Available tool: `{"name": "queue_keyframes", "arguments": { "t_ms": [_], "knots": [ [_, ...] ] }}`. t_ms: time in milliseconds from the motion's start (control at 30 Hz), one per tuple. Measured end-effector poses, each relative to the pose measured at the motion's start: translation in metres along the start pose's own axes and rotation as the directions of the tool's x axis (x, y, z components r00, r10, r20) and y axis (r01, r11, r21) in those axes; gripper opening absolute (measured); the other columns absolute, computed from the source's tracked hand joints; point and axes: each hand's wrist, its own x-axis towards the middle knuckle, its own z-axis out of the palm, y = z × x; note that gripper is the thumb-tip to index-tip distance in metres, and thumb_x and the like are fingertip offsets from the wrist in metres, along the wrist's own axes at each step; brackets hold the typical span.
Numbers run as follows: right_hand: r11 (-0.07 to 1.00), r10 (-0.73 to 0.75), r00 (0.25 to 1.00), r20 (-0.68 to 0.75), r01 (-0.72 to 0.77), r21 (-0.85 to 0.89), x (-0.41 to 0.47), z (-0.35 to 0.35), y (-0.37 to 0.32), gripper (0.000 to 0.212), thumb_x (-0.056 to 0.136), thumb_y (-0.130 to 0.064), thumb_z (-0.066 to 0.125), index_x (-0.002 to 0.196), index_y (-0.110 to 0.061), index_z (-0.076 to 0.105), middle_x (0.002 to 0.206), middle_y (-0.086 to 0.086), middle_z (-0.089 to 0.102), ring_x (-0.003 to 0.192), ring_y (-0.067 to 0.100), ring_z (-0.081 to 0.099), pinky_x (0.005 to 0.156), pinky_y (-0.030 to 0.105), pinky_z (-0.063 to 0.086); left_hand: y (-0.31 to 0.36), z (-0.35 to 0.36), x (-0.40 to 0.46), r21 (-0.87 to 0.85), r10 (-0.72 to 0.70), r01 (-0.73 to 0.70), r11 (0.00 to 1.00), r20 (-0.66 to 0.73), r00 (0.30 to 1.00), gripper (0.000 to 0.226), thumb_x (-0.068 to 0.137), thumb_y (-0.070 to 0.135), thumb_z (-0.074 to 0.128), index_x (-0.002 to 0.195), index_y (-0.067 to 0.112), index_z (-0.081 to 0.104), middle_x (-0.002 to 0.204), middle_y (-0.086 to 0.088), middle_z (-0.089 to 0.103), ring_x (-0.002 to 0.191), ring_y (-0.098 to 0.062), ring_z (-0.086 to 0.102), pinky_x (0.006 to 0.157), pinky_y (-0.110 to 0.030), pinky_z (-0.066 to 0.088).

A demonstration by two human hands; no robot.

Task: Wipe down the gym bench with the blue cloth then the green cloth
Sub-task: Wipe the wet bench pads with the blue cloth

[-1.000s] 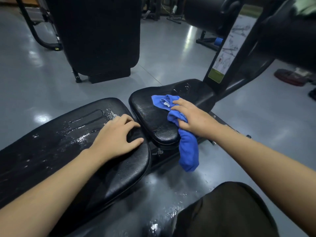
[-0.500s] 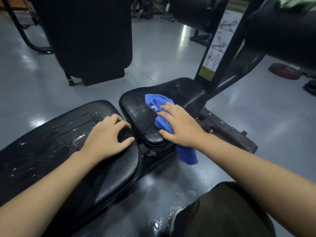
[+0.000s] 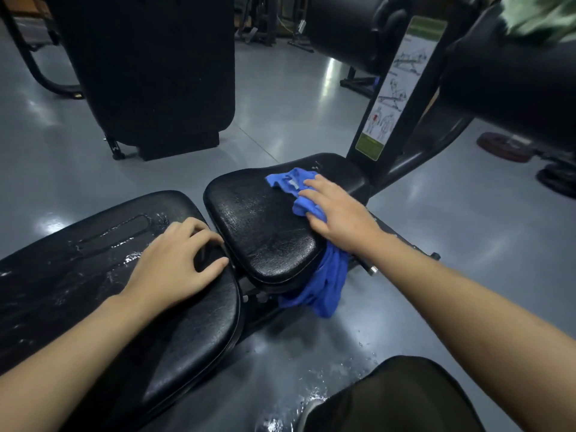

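Right hand [image 3: 339, 213] presses flat fingers [image 3: 311, 183] onto the blue cloth [image 3: 288, 183] on the seat pad [image 3: 261, 222]; left hand [image 3: 174, 260] rests loosely curled, holding nothing.

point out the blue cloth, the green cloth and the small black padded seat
blue cloth [image 3: 324, 288]: head view, on the bunched part hanging off the seat edge
green cloth [image 3: 539, 17]: head view, on its crumpled middle, top right
small black padded seat [image 3: 265, 226]: head view, on its bare wet top

the crumpled blue cloth [image 3: 307, 194] lies under the right hand [image 3: 338, 212] on the small black padded seat [image 3: 265, 226]; left of it, the left hand [image 3: 174, 263] rests on the long black padded bench back [image 3: 93, 275].
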Motion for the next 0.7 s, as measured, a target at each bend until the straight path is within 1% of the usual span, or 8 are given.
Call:
{"name": "queue_keyframes", "arguments": {
  "t_ms": [100,200,267,333,433,500,600,700],
  "knots": [
    [0.987,0.157,0.987,-0.020,-0.156,0.047,0.013,-0.003,0.022,0.043,0.094,-0.022,0.058,0.135,-0.010,0.057,0.149,0.008,0.047,0.146,0.026,0.032,0.120,0.035,0.023,0.001,0.002,0.002,0.006,-0.026,0.026,1.000,-0.007,1.000,0.043,0.083,0.066,0.045,0.110,0.039,0.064,0.109,0.020,0.051,0.096,-0.010,0.048,0.075,-0.030,0.040],
    [0.941,0.324,0.946,-0.024,-0.320,0.112,0.026,-0.004,0.032,0.044,0.096,-0.027,0.055,0.138,-0.016,0.056,0.152,0.001,0.042,0.145,0.020,0.031,0.119,0.035,0.026,0.000,0.004,0.001,0.020,-0.009,0.009,1.000,-0.008,1.000,0.045,0.083,0.066,0.045,0.111,0.036,0.064,0.109,0.017,0.052,0.096,-0.013,0.048,0.077,-0.030,0.041],
    [0.914,0.393,0.919,-0.039,-0.385,0.131,0.032,-0.004,0.031,0.044,0.094,-0.028,0.054,0.137,-0.018,0.057,0.149,0.000,0.044,0.140,0.021,0.036,0.117,0.033,0.028,0.000,0.004,0.000,0.020,-0.010,0.010,1.000,-0.002,1.000,0.046,0.083,0.066,0.044,0.110,0.035,0.064,0.110,0.015,0.052,0.096,-0.014,0.048,0.079,-0.032,0.044],
    [0.906,0.415,0.908,-0.053,-0.408,0.111,0.033,-0.004,0.022,0.043,0.093,-0.025,0.055,0.134,-0.014,0.059,0.146,0.004,0.046,0.137,0.025,0.039,0.116,0.035,0.028,0.001,0.004,-0.001,0.020,-0.014,0.014,1.000,0.005,1.000,0.047,0.083,0.066,0.042,0.110,0.035,0.065,0.111,0.014,0.052,0.097,-0.015,0.049,0.082,-0.035,0.047],
    [0.922,0.382,0.922,-0.060,-0.375,0.096,0.020,-0.005,-0.001,0.045,0.090,-0.020,0.061,0.133,-0.007,0.059,0.146,0.014,0.047,0.140,0.034,0.037,0.116,0.039,0.025,0.002,0.005,0.002,0.009,-0.011,0.011,1.000,0.018,1.000,0.047,0.082,0.067,0.041,0.108,0.036,0.065,0.112,0.013,0.052,0.098,-0.016,0.049,0.085,-0.036,0.047],
    [0.960,0.261,0.964,-0.044,-0.254,0.114,0.004,-0.002,-0.017,0.047,0.088,-0.020,0.063,0.132,-0.005,0.059,0.144,0.016,0.050,0.140,0.036,0.037,0.116,0.039,0.025,0.000,0.005,0.004,0.004,-0.005,0.005,1.000,0.030,1.000,0.047,0.082,0.068,0.041,0.107,0.036,0.065,0.112,0.013,0.052,0.099,-0.016,0.050,0.085,-0.036,0.047],
    [0.989,0.074,0.997,0.019,-0.076,0.127,-0.016,0.005,-0.026,0.050,0.089,-0.026,0.059,0.137,-0.011,0.056,0.148,0.007,0.047,0.145,0.028,0.032,0.120,0.036,0.022,-0.003,0.007,0.006,0.002,0.013,-0.013,1.000,0.033,0.999,0.046,0.082,0.068,0.042,0.106,0.037,0.065,0.111,0.013,0.052,0.097,-0.016,0.050,0.083,-0.035,0.047],
    [0.993,0.050,0.998,0.037,-0.054,0.101,-0.010,0.004,-0.012,0.049,0.090,-0.023,0.056,0.138,-0.014,0.055,0.150,0.002,0.045,0.147,0.023,0.028,0.120,0.033,0.019,-0.008,0.008,0.006,0.001,0.018,-0.018,1.000,0.036,0.999,0.044,0.082,0.068,0.042,0.106,0.039,0.065,0.111,0.015,0.051,0.096,-0.013,0.049,0.083,-0.032,0.045]
  ]
}}
